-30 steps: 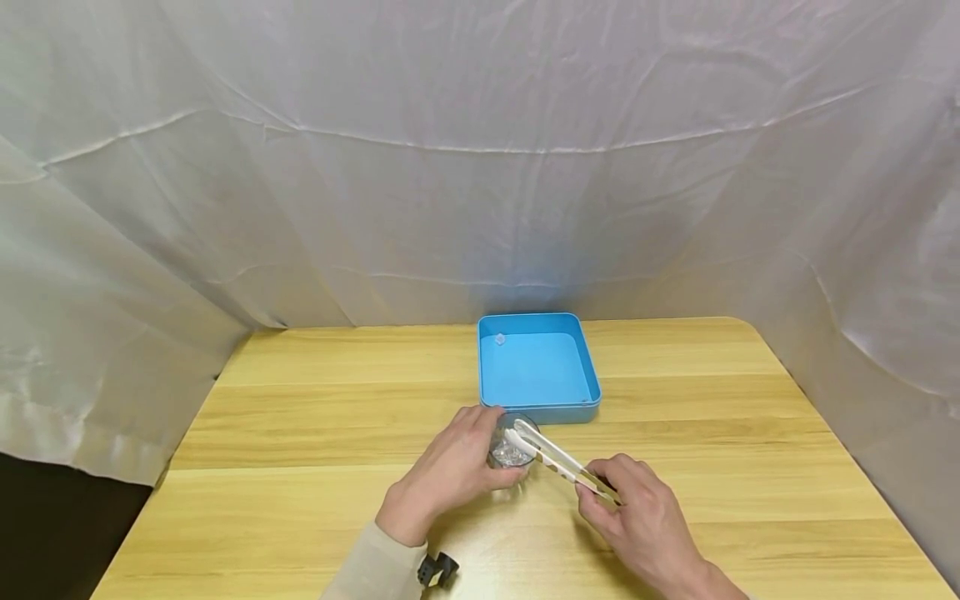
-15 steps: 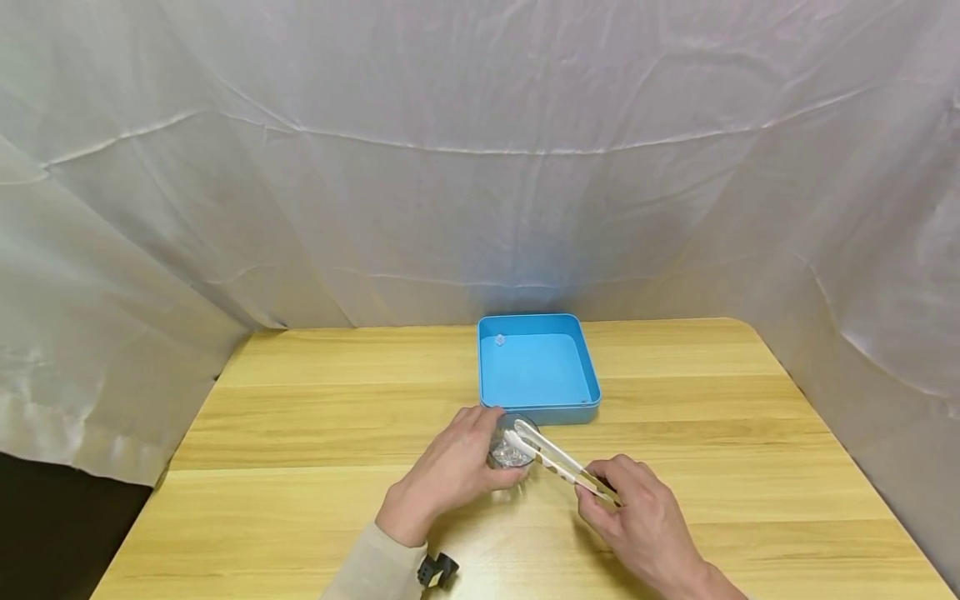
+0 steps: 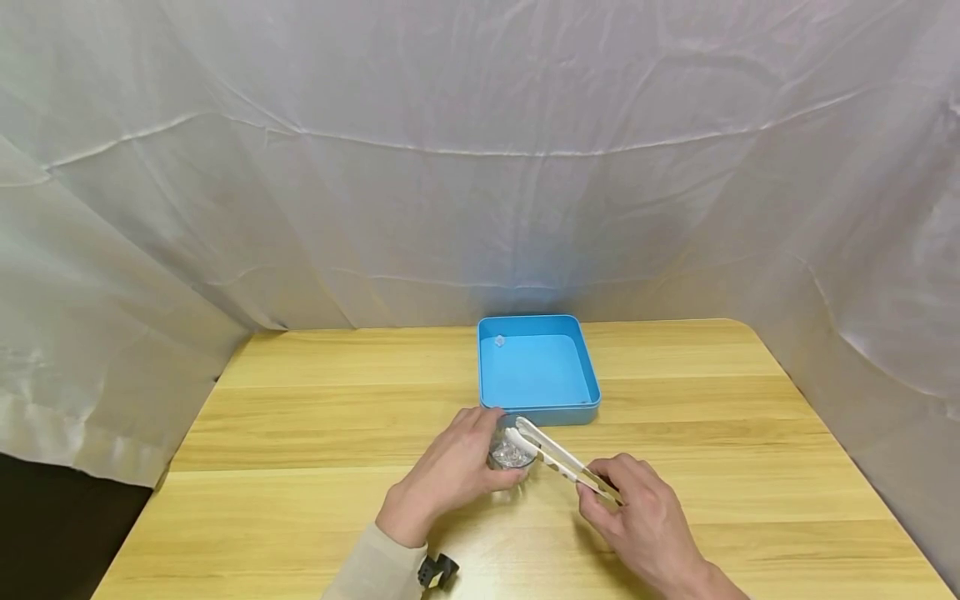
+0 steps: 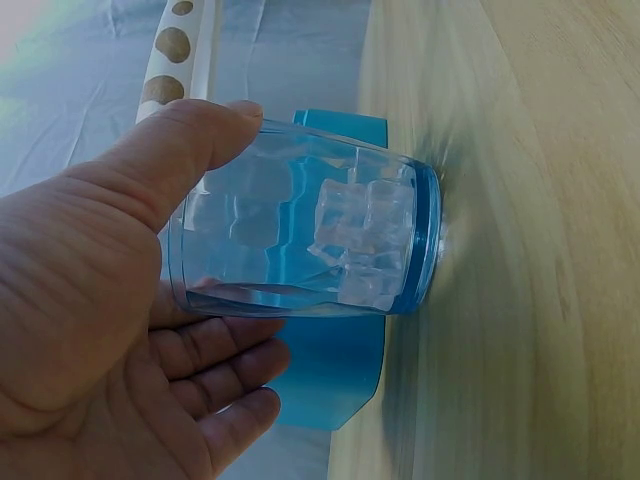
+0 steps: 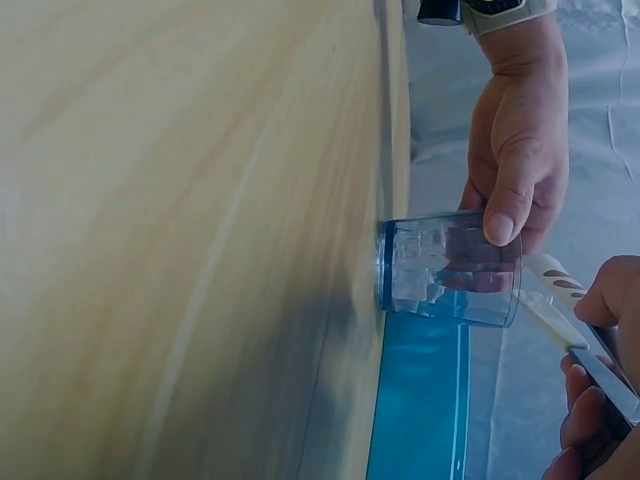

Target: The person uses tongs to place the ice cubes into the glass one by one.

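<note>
My left hand point(image 3: 453, 467) holds a clear, blue-tinted drinking glass point(image 4: 235, 215) upright on the table, thumb on one side near the rim and fingers round the other. Several clear ice cubes point(image 4: 360, 235) lie in the bottom of the glass. In my right hand point(image 3: 645, 521) are slim tongs point(image 3: 558, 458) with white, brown-spotted arms, gripped between thumb and fingers. Their tips stand slightly apart at the mouth of the glass. A small clear piece point(image 5: 538, 298) shows by the tips in the right wrist view; I cannot tell whether they pinch it.
Right behind the glass stands a shallow blue square box point(image 3: 536, 367), with one clear cube point(image 3: 500, 341) in its far left corner. The wooden table point(image 3: 315, 417) meets a grey cloth curtain point(image 3: 420, 208) at the back and sides. A black wrist mount point(image 3: 437, 570) sits below the left sleeve.
</note>
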`<state>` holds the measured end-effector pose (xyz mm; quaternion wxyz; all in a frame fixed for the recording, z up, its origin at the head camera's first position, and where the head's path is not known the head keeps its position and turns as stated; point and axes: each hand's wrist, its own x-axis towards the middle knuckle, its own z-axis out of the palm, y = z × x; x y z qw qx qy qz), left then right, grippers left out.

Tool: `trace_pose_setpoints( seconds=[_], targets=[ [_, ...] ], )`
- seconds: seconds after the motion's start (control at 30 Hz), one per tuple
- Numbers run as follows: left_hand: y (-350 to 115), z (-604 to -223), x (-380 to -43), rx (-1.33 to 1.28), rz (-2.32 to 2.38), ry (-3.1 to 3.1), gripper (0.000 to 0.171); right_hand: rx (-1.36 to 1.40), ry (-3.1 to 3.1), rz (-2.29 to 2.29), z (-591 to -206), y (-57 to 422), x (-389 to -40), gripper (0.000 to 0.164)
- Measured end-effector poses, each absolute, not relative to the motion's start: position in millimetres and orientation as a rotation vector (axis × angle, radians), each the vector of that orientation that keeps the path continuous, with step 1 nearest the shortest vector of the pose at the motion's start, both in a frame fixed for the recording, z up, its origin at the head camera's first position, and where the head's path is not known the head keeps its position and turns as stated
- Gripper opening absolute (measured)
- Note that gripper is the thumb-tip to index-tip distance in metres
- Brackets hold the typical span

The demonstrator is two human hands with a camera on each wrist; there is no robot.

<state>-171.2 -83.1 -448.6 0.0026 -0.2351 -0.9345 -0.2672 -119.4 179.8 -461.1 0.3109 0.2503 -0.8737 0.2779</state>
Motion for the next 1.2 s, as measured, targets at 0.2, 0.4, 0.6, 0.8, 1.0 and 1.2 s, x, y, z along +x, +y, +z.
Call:
trace_pose_setpoints(
  seconds=[0.2,0.4,0.6,0.8,1.0,1.2],
  targets=[
    [-83.2,-448.7,-171.0,-0.73,-0.843,-2.935,0.078,0.659,-2.272,0.72,-457.8,180.6,-125.5,0.021],
    [-83.3,-449.2,-170.9,-0.725,-0.841,-2.94,0.082,0.621,-2.273,0.711,-452.7,180.6,-137.8,0.019],
    [-83.2,-449.5,-171.5,-0.72,-0.861,-2.945,0.083,0.568,-2.32,0.704,-446.1,179.1,-152.3,0.017],
    [-82.2,-449.6,-172.0,-0.716,-0.871,-2.951,0.083,0.559,-2.35,0.694,-438.4,178.0,-174.5,0.017],
    [-79.5,-450.2,-172.6,-0.721,-0.86,-2.96,0.083,0.528,-2.427,0.691,-433.0,177.9,-198.5,0.014],
    [-78.0,-450.1,-171.9,-0.726,-0.86,-2.959,0.082,0.444,-2.592,0.714,-428.0,172.9,-219.2,0.019]
  ],
)
